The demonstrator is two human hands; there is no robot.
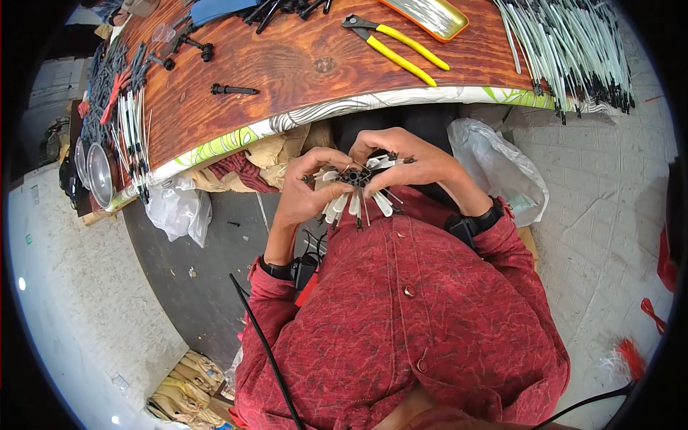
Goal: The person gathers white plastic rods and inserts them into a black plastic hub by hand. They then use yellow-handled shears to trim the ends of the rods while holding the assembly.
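Note:
In front of my chest, just off the table's near edge, both hands close round a black hub with white ribs (pixel 354 177) that looks like an umbrella frame seen end-on. White and black ribs fan out from its ring on all sides. My left hand (pixel 309 188) grips the ring's left side, its thumb lying below. From the right, my right hand (pixel 405 161) pinches the ring, fingers curled over the top and thumb underneath. Thin wire seems to cross the ring near the fingertips, but the fingers partly hide it.
On the wooden table (pixel 287 72) lie yellow-handled pliers (pixel 401 50), a black rod-like part (pixel 234 89) and an orange-rimmed tray (pixel 459 34) of white pieces. White ribs (pixel 573 57) are heaped far right, more ribs (pixel 131 129) at left. Plastic bags (pixel 502 168) hang below the edge.

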